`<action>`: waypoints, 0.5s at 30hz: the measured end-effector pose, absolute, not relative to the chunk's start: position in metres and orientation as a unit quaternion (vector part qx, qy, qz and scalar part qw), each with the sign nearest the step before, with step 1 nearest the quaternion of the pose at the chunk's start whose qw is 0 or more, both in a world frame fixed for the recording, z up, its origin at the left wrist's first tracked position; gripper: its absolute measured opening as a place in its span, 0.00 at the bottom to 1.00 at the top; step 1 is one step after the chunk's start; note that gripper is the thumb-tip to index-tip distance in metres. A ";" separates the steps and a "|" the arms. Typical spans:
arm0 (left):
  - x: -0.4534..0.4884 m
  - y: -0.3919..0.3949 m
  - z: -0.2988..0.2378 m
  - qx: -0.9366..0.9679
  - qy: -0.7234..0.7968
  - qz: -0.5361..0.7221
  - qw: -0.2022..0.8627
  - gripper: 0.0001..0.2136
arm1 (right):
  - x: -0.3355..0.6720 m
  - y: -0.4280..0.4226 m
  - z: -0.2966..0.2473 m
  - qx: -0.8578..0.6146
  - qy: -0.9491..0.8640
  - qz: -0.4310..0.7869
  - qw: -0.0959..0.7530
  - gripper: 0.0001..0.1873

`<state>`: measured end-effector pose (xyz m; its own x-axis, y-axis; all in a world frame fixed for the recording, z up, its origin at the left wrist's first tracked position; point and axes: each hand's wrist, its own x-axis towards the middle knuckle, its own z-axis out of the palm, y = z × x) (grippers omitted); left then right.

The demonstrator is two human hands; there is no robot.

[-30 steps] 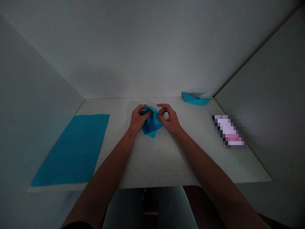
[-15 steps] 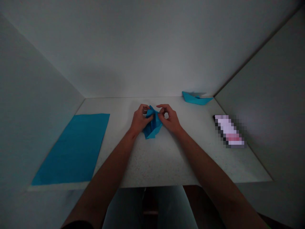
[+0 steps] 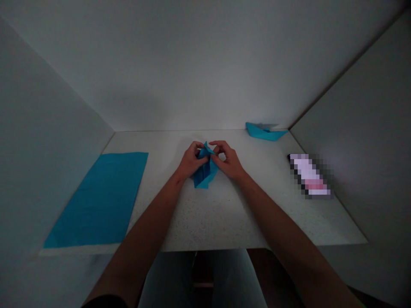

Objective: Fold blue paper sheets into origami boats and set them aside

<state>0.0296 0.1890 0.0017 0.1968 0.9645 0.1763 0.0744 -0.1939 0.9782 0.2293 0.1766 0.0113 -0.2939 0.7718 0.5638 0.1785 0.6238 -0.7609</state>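
A folded piece of blue paper (image 3: 205,173) with several creases and flaps is held above the middle of the white table, between both hands. My left hand (image 3: 192,160) grips its left side, thumb across the front and fingers behind. On the other side, my right hand (image 3: 228,159) pinches the upper right edge between thumb and index finger. A small pointed tip of the paper sticks up between the two hands. The fingers partly hide the upper folds.
A flat blue sheet (image 3: 102,199) lies on the left of the white table (image 3: 205,226). At the back right, a blue paper boat (image 3: 265,132) rests near the wall. A phone (image 3: 308,173) with a blurred screen lies at the right edge. Walls enclose three sides.
The upper tip of the folded paper now stands more upright and its top flap has shifted. Both hands have moved slightly while keeping hold of it.
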 end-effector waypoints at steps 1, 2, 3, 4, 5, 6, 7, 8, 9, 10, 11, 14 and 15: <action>0.031 0.190 0.001 0.609 0.422 0.478 0.471 0.17 | 0.229 0.177 0.011 -0.317 -0.747 0.295 0.505 0.19; 0.031 0.191 0.001 0.605 0.420 0.485 0.472 0.16 | 0.229 0.178 0.010 -0.320 -0.744 0.295 0.507 0.19; 0.032 0.192 0.001 0.600 0.419 0.491 0.473 0.16 | 0.230 0.179 0.009 -0.327 -0.739 0.296 0.509 0.19; 0.033 0.192 0.001 0.595 0.420 0.495 0.474 0.17 | 0.230 0.180 0.009 -0.339 -0.733 0.298 0.510 0.19; 0.033 0.193 0.001 0.593 0.422 0.499 0.471 0.18 | 0.231 0.181 0.008 -0.353 -0.725 0.301 0.509 0.19; 0.033 0.193 0.000 0.592 0.426 0.505 0.463 0.18 | 0.231 0.182 0.007 -0.366 -0.719 0.304 0.507 0.19; 0.033 0.193 0.000 0.593 0.431 0.511 0.450 0.19 | 0.232 0.184 0.006 -0.378 -0.713 0.308 0.503 0.18; 0.032 0.193 -0.001 0.597 0.437 0.515 0.434 0.19 | 0.233 0.185 0.005 -0.388 -0.710 0.310 0.499 0.16; 0.031 0.193 -0.001 0.604 0.442 0.516 0.417 0.19 | 0.234 0.187 0.004 -0.396 -0.708 0.312 0.495 0.15; 0.031 0.192 -0.001 0.612 0.447 0.515 0.401 0.19 | 0.234 0.188 0.003 -0.402 -0.707 0.314 0.490 0.14; 0.030 0.192 -0.001 0.620 0.451 0.512 0.388 0.18 | 0.234 0.189 0.003 -0.405 -0.707 0.317 0.485 0.13; 0.029 0.190 0.000 0.634 0.457 0.506 0.366 0.16 | 0.234 0.191 0.001 -0.402 -0.712 0.325 0.474 0.12; 0.029 0.189 0.000 0.636 0.459 0.505 0.360 0.16 | 0.233 0.191 0.001 -0.397 -0.716 0.326 0.472 0.11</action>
